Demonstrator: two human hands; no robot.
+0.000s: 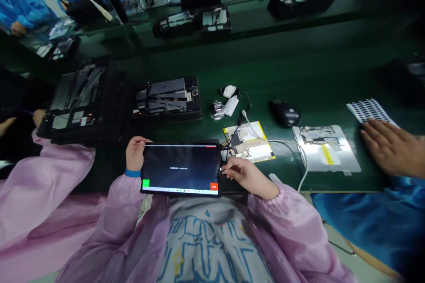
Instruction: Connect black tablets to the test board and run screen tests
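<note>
From the head cam, a long green bench mat point(265, 70) fills the mid frame, w/ its front edge running right at my operator's torso. Lower centre, the tablet point(181, 170) sits at that edge, screen lit and facing up, its bottom edge about level w/ the mat edge.

Left of it, btwn tablet and frame edge, are two black fixtures point(168, 99) holding opened device housings, w/ little open mat in front of them. Right of the tablet lie a silver metal panel point(327, 148) and a yellow-edged sheet point(249, 141), the sheet just beside the R hand. Open mat runs behind the tablet up to a black mouse point(284, 112). A co-worker's hand point(393, 148) at right edge rests by a label sheet point(372, 112), well apart from the tablet.

L hand point(137, 154) grips the tablet's upper left corner, fingers curled over the edge, narrow hold. R hand point(249, 177) pinches a small plug point(223, 170) right at the tablet's right edge, narrow grip; a thin cable point(232, 135) runs up from there toward the sheet.
</note>
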